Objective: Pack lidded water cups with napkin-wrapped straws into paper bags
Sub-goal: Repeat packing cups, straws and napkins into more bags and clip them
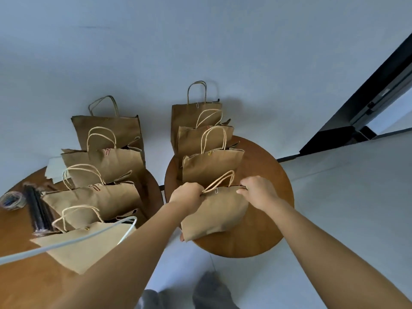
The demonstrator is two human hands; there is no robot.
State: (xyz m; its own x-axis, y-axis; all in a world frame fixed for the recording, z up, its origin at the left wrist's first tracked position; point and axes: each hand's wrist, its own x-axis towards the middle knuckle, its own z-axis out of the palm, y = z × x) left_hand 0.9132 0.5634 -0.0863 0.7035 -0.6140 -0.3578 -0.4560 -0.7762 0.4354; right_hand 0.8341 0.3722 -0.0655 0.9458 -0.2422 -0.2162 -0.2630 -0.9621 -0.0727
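Left hand and right hand are pinching the clipped top edge of the nearest paper bag, sitting at six o'clock on the round table. Overhanging the rim, it is risking tipping floorward.

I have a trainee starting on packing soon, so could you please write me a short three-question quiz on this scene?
1. True or false: both hands grip the top edge of the nearest bag on the right round table.
2. What small metal item sits at that bag's mouth?
3. How many bags stand on the right table: A two, B four, C six?

Key: 1 true, left hand and right hand; 2 a paper clip; 3 B.
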